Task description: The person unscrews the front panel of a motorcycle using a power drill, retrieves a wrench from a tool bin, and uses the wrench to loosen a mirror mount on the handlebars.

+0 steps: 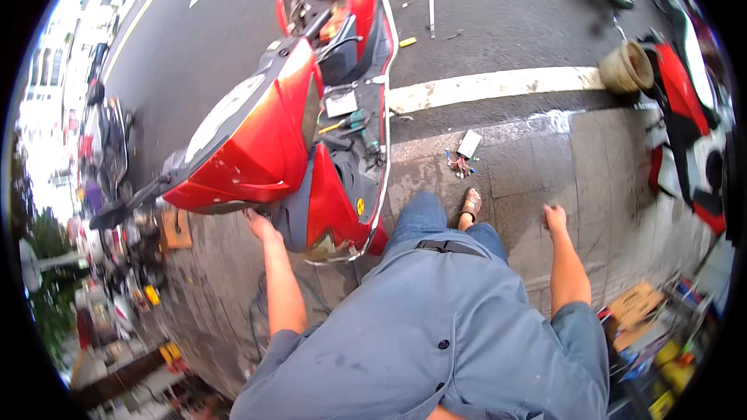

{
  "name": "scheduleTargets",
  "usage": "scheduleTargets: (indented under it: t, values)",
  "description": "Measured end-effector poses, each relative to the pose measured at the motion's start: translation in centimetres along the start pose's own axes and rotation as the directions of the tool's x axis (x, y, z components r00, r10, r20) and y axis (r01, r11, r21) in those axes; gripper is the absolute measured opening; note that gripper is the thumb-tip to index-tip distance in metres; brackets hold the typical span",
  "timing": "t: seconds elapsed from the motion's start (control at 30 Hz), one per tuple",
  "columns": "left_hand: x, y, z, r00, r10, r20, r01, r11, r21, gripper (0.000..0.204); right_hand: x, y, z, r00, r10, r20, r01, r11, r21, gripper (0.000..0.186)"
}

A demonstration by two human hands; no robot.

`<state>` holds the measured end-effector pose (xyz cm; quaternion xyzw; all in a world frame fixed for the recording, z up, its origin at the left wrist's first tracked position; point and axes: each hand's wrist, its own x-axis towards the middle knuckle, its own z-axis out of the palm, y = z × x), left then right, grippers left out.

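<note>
the left hand [261, 227] presses on the lower edge of the red scooter [264, 140] front panel, fingers hidden under it, so i cannot tell if they clamp; the right hand [554, 218] hangs free and loose over the pavement [529, 179]; the scooter stands just ahead, half on the road; judging by this, steady the panel with a firm, even grip and keep feet clear of the small wired box [468, 145] nearby; a screwdriver [354, 120] lies on the footboard.

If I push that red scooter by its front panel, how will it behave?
The red scooter probably feels heavy and resists a light push. Its glossy panel looks slippery under the left hand. Loose tools on its footboard may slide or drop.
</note>
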<state>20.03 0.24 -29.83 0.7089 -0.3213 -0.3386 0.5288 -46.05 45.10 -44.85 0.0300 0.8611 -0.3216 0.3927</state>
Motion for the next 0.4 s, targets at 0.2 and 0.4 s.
scheduleTargets:
  t: [0.2,0.4]
  values:
    - [-4.1,1.4,4.2,0.927,0.045,-0.372,0.007,0.990,0.138,0.050,7.8,-25.9,15.8,0.841,-0.342,0.419,0.465,0.853,-0.236,0.027]
    - [-5.4,-0.6,2.3,0.909,-0.135,-0.394,0.005,0.950,-0.313,0.061,10.0,-37.0,35.3,0.647,-0.343,0.681,0.752,0.434,-0.496,0.040]
